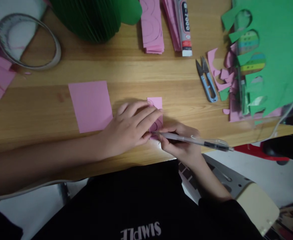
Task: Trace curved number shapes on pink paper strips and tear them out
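Observation:
My left hand (133, 125) lies flat with its fingers stretched over a narrow pink paper strip (158, 102), pressing it against the wooden table. Dark curved pen lines show on the strip between my hands. In my right hand (186, 145) is a clear-barrelled pen (184, 138), pinched near its tip, which meets the strip close to its lower end. Part of the strip is hidden under my left fingers. Just left of that hand rests a square pink sheet (91, 106), one corner by my wrist.
Thread snips (208, 81) lie to the right, beside pink scraps (215, 71) and cut green sheets (281, 60). At the back are stacked pink strips (152, 26), a glue box (185, 33) and a green layered paper piece (88, 16). A tape roll (57, 55) stands far left.

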### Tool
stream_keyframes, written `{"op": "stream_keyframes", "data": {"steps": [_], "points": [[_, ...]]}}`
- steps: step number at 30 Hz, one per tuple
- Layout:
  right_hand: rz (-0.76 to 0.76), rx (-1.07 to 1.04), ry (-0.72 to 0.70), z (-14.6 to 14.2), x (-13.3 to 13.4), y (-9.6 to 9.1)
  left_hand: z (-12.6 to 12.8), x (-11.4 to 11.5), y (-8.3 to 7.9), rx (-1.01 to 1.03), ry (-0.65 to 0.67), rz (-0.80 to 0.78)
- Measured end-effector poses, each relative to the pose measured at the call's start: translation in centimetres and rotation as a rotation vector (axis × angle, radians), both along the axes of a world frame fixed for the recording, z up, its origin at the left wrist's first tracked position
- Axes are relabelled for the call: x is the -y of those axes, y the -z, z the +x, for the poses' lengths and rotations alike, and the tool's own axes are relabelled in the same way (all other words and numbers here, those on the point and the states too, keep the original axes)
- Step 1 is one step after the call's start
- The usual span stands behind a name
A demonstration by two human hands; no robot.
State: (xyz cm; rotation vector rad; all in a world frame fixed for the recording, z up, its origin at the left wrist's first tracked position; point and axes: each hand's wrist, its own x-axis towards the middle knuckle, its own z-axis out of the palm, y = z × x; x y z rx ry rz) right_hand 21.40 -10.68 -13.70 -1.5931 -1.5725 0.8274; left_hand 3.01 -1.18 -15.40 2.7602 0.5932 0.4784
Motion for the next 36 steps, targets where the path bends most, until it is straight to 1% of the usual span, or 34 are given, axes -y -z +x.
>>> {"op": "stream_keyframes", "data": {"steps": [7, 13, 25, 36], "points": [[-0.075, -0.065, -0.008, 0.13, -0.35, -0.11, 0.05, 0.04, 0.02, 0.012, 0.004, 0.047], [-0.083, -0.102, -0.015, 0.12, -0.48, -0.14, -0.01, 0.05, 0.14, 0.012, 0.006, 0.018], [-0.097, -0.116, -0.009, 0.17, -0.45, 0.00, 0.05, 0.00, 0.09, 0.013, 0.013, 0.033], [-0.099, -0.148, 0.001, 0.20, -0.43, 0.13, -0.01, 0.01, 0.07, 0.018, 0.009, 0.011]]}}
